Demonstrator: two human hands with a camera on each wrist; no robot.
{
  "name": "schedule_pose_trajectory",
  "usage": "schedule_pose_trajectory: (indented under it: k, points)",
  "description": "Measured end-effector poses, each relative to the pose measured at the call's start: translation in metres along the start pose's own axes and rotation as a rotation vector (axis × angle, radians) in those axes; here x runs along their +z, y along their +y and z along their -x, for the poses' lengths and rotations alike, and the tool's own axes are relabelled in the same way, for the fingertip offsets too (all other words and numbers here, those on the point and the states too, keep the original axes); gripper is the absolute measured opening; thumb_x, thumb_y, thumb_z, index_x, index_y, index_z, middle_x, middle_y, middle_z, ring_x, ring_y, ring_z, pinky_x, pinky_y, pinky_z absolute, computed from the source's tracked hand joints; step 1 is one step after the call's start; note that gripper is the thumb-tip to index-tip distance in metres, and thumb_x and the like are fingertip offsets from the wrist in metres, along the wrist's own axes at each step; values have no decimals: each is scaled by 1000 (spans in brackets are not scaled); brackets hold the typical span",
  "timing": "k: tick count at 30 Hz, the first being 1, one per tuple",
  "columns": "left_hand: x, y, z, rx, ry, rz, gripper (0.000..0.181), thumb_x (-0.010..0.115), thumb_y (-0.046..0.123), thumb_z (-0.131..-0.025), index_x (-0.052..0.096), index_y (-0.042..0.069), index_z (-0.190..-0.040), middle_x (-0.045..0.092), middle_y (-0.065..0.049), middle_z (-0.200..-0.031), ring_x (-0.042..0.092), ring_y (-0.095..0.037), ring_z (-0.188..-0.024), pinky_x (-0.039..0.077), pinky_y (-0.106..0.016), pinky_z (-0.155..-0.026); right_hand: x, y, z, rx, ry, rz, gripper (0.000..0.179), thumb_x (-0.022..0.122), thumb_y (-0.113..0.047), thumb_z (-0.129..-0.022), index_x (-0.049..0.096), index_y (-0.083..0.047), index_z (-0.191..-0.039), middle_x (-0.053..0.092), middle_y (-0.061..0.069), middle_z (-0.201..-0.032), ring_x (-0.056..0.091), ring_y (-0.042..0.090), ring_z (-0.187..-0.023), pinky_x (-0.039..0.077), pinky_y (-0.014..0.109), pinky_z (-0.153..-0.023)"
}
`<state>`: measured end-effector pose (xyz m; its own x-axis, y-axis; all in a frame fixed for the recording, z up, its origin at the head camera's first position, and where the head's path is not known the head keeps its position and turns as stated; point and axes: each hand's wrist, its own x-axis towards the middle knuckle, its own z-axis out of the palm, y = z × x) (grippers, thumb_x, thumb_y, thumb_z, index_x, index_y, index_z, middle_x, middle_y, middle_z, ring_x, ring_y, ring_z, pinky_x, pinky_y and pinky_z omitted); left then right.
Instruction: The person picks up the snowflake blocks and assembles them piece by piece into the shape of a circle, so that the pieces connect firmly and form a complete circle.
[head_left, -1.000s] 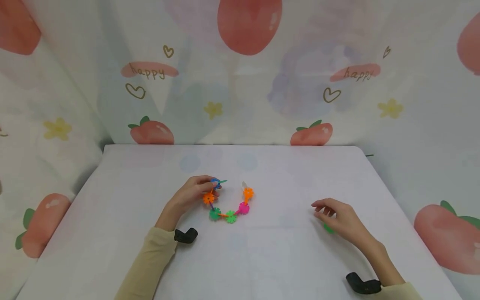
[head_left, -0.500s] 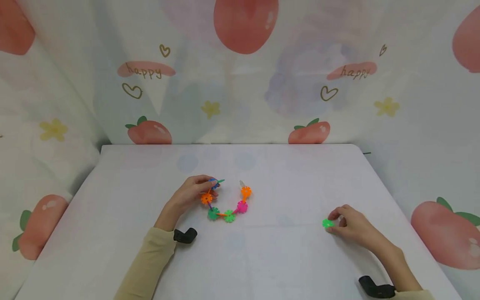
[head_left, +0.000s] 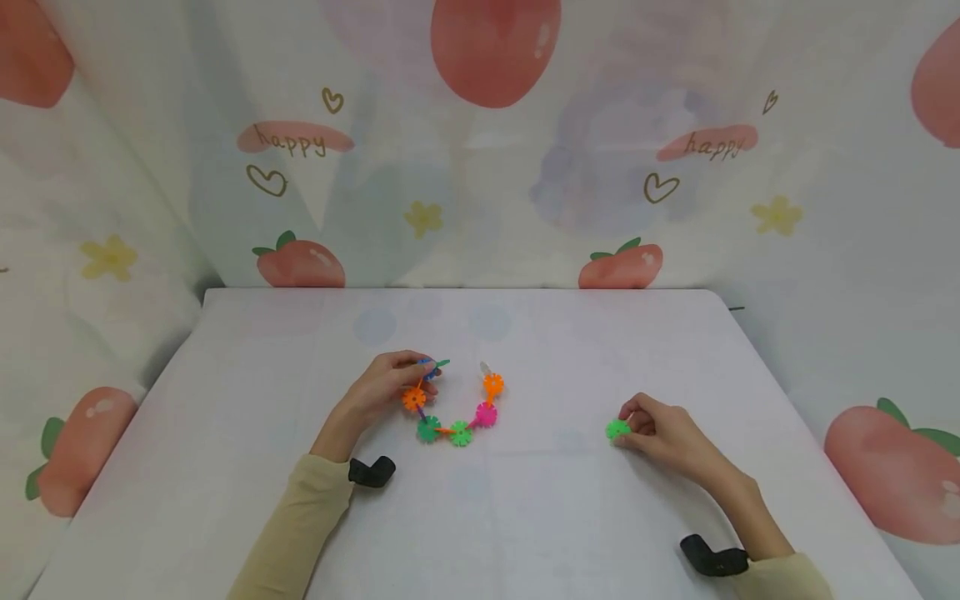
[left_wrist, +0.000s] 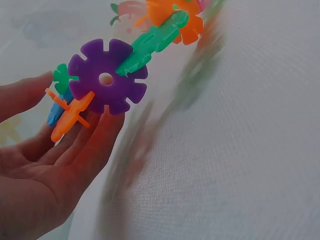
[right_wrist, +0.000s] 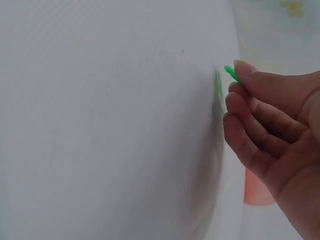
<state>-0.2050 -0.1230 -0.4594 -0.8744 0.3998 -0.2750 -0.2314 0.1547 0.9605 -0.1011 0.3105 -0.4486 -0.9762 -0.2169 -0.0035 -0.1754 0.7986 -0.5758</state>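
My left hand (head_left: 382, 385) pinches the blue end of a chain of notched plastic snowflake discs (head_left: 461, 433). The chain curves in an open U, with orange, green and pink discs linked edge to edge and a pale translucent disc at its free right end. Close up in the left wrist view, a purple disc (left_wrist: 106, 77) joins an orange disc (left_wrist: 72, 117) and a green disc (left_wrist: 152, 42), near the left fingers. Over the right side of the table, my right hand (head_left: 667, 433) holds a single bright green snowflake disc (head_left: 617, 430) between thumb and fingertips.
A white cloth covers the table (head_left: 555, 517). Printed curtains rise behind it and along both sides. Each wrist carries a black camera mount, the left mount (head_left: 372, 472) lying close beside the sleeve.
The right hand has taken hold of the loose green disc, lifted it and carried it a little leftward. The left hand and the chain have stayed nearly in place.
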Motion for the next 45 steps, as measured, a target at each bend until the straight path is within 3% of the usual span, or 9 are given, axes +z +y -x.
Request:
schedule_pose_trajectory:
  k: [6,13,20,30,33,39,45]
  points:
    - [2,1,0,2,14,7,44,66,30,-102,61,-4,-128,70,-24,-121,74,-16,-87,57,-27,-91,6,-15,-20,-70,27,-85,23,81,-8,-88,66,-9,-105,67,-5,-81,62,4,-72,54,22,-67]
    - [3,1,-1,-2,28,14,41,66,28,-102,62,-4,-127,70,-23,-121,74,-15,-85,57,-27,-91,15,-39,-48,-117,21,-205,23,78,-7,-90,69,-11,-111,70,0,-80,69,23,-72,56,24,-68]
    - [1,1,0,-6,37,4,42,67,28,-101,62,-4,-128,70,-22,-121,74,-15,-85,56,-29,-95,31,-65,-77,-142,8,-250,23,78,-11,-92,70,-11,-114,71,1,-83,70,25,-76,57,24,-70]
    - [2,1,-3,-39,54,17,43,70,27,-99,67,-3,-130,72,-17,-117,71,-14,-83,57,-25,-89,48,-97,-109,-166,-3,-294,27,77,-11,-92,69,-6,-118,73,8,-85,71,31,-78,57,26,-71]
    - [3,1,-3,-48,56,-4,42,70,28,-99,68,-2,-129,73,-16,-115,71,-14,-84,57,-28,-91,54,-104,-116,-158,-9,-301,24,77,-10,-93,70,-6,-115,74,10,-86,72,31,-79,57,28,-72]
    - [2,2,-4,-59,54,-34,41,69,29,-99,69,0,-128,74,-14,-114,70,-15,-87,57,-30,-92,68,-119,-132,-163,2,-289,20,76,-12,-94,72,-8,-113,73,4,-87,70,18,-80,59,25,-76]
    - [-1,3,-2,-48,57,-23,39,68,24,-100,68,-3,-129,75,-18,-113,70,-15,-85,57,-29,-90,80,-135,-146,-198,-17,-305,19,76,-13,-94,73,-9,-112,75,8,-88,67,14,-74,58,23,-71]
